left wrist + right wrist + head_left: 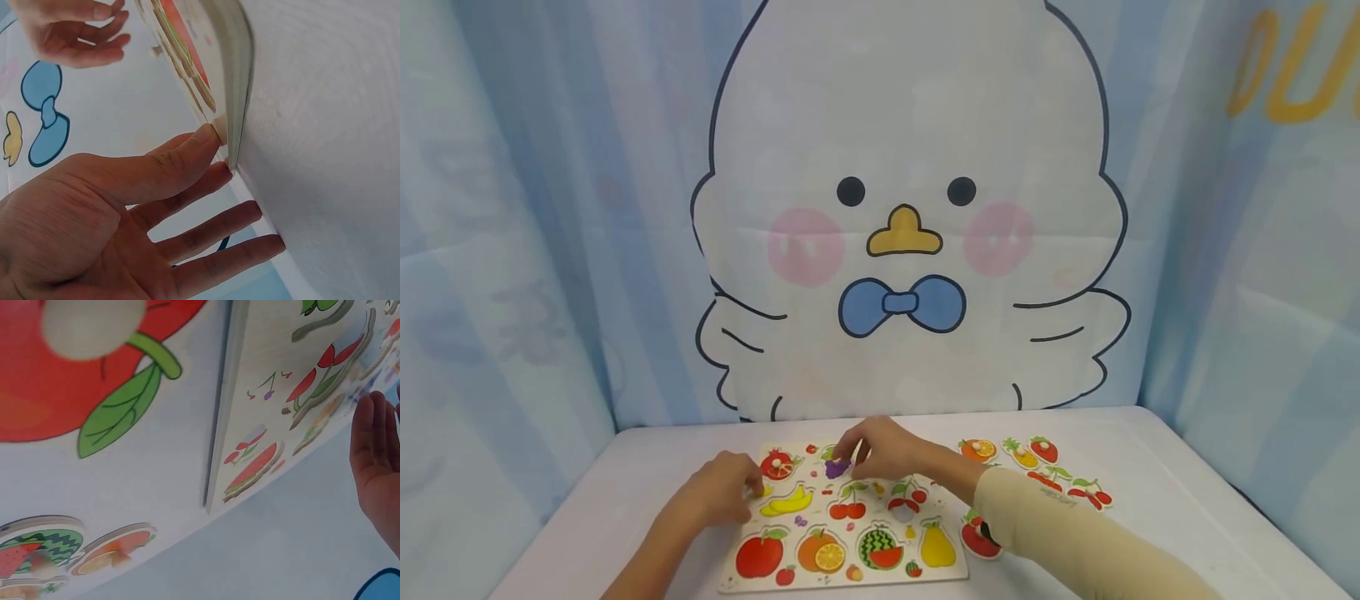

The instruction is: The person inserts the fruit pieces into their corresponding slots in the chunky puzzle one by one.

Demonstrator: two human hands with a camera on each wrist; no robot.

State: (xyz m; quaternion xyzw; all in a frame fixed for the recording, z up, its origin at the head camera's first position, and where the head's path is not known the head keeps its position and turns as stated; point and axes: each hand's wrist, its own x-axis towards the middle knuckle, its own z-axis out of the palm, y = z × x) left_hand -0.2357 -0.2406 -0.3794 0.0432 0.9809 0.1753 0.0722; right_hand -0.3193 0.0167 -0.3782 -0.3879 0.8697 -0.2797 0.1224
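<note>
A wooden fruit puzzle board (820,517) lies on the white table, printed with apple, orange, watermelon, pear, banana and cherries. My left hand (718,487) is at its left edge. In the left wrist view the thumb (203,134) and index finger pinch that edge, while the other fingers extend toward the table. Over the far part of the board hovers my right hand (883,450), fingertips right at the purple grapes (837,468). Seen from the left wrist, the right hand's fingers (112,53) are loosely bent and spread, with nothing visible between them.
Right of the board lie loose fruit pieces with knobs: an orange (977,450), a pineapple (1021,455), a strawberry (1043,450) and cherries (1093,493). A red apple piece (977,540) sits beside the board, partly behind the right sleeve (1060,533). A printed curtain (895,367) hangs behind.
</note>
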